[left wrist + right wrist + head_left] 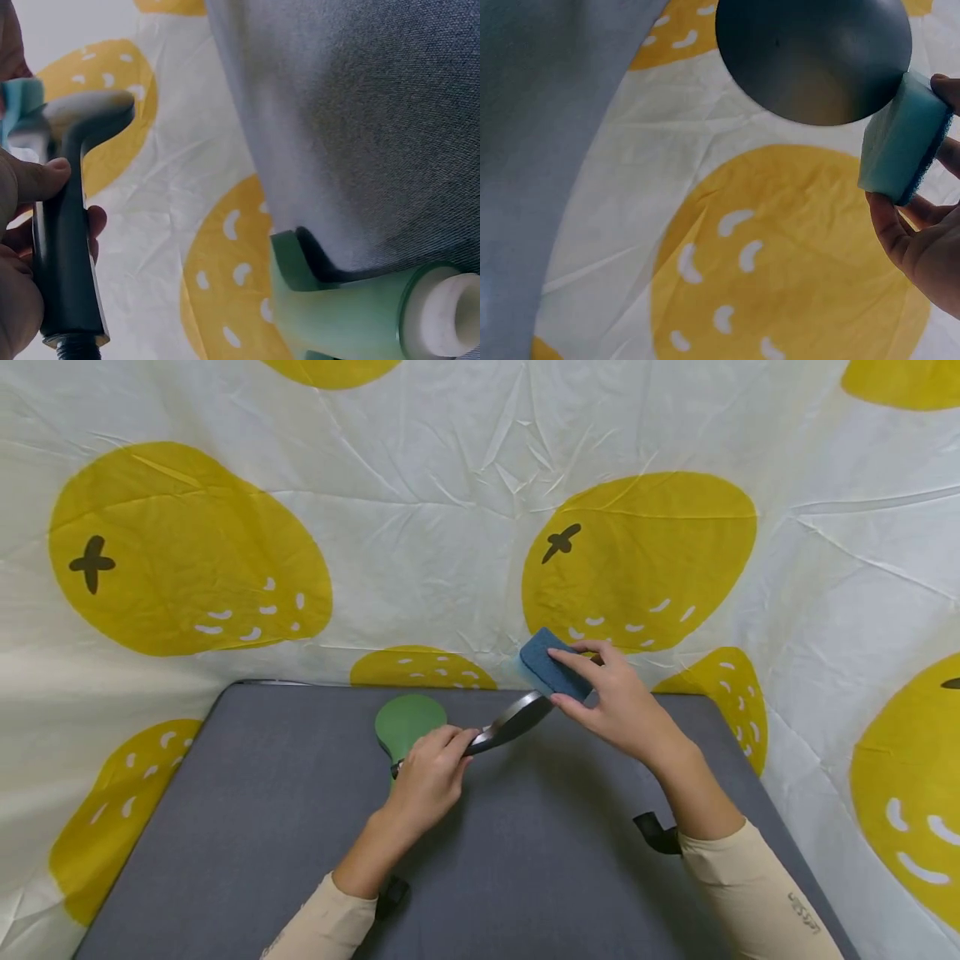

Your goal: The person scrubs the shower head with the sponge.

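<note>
My left hand (431,772) grips the black handle of a shower head (517,718), holding it tilted above the table. Its round, dark, smooth face (817,60) fills the top of the right wrist view, and a ribbed end shows below the handle in the left wrist view. With fingertips and thumb, my right hand (618,702) pinches a blue sponge (555,664). The sponge's paler side (900,135) meets the edge of the round head; its darker scouring side faces outward. Behind my left hand lies a green shower head (411,722), its white end (446,315) visible in the left wrist view.
The grey table (262,827) spreads below both hands. Its far edge runs along a white cloth (420,568) printed with yellow fruit shapes, which also hangs at both sides. Dark straps (658,833) hang by the wrists.
</note>
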The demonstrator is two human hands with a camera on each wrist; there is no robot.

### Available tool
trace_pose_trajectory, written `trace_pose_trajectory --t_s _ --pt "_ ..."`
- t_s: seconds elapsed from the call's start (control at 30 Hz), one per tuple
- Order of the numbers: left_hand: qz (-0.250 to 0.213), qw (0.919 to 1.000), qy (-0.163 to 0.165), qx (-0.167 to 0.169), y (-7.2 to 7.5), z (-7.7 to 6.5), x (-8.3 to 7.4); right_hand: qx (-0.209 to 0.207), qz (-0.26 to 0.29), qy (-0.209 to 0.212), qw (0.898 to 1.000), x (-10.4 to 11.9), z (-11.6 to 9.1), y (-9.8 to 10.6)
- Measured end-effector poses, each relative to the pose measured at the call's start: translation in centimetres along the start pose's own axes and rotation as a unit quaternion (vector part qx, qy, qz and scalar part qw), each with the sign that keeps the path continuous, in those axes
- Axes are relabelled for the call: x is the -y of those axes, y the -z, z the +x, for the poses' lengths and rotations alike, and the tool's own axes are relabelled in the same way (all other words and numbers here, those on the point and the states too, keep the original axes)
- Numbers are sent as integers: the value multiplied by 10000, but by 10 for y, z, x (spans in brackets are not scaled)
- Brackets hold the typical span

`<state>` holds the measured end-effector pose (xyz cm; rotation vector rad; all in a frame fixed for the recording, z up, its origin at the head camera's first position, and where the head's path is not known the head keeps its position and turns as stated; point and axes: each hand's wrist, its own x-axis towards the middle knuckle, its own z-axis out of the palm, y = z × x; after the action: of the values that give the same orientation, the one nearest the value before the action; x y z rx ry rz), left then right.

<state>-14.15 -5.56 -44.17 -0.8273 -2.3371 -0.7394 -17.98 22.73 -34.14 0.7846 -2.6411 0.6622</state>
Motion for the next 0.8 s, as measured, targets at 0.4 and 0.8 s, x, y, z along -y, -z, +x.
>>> trace_pose_trajectory --t_s 0.4,0.8 --pt "393 9991 -25 135 5 11 -9 -484 -703 364 9957 4 -1 -9" --pt "577 9950 312 749 0 31 -21 -519 -2348 974 9657 43 -7 -38"
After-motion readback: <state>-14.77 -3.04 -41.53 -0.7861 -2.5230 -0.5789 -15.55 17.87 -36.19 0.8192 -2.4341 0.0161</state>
